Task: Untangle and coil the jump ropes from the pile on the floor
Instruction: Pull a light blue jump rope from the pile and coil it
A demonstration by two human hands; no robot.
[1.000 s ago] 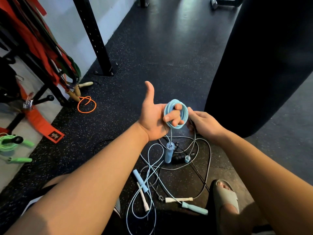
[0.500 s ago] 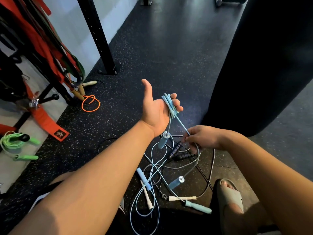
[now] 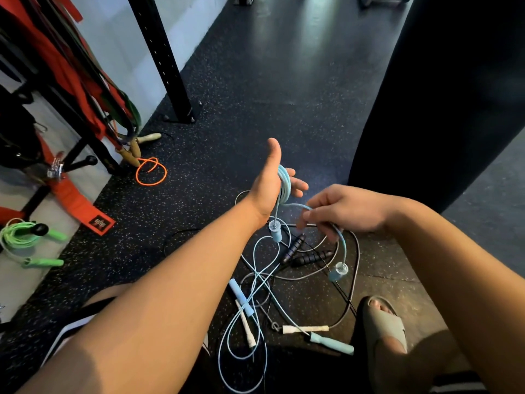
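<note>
Closest in, a grey slide sandal (image 3: 383, 322) is planted on the speckled black floor (image 3: 284, 95), right beside the pile (image 3: 284, 280) of tangled ropes: pale blue cords, a white handle (image 3: 305, 329), a light blue handle (image 3: 332, 343) and two black handles (image 3: 301, 251) are all mixed up down there. Just above that mess, the light blue rope (image 3: 284, 185) is looped several times around the left hand (image 3: 270, 186), which is held up with thumb out and fingers curled over the coil; one blue handle end (image 3: 275, 230) dangles below the wrist. The loose tail is pinched in the right hand (image 3: 341, 209), fingers closed on the cord, with the other handle (image 3: 338, 271) hanging under it. Further back on the left, a green rope (image 3: 20, 237) and an orange rope (image 3: 150, 170) can be seen near the rack post (image 3: 162, 58).
</note>
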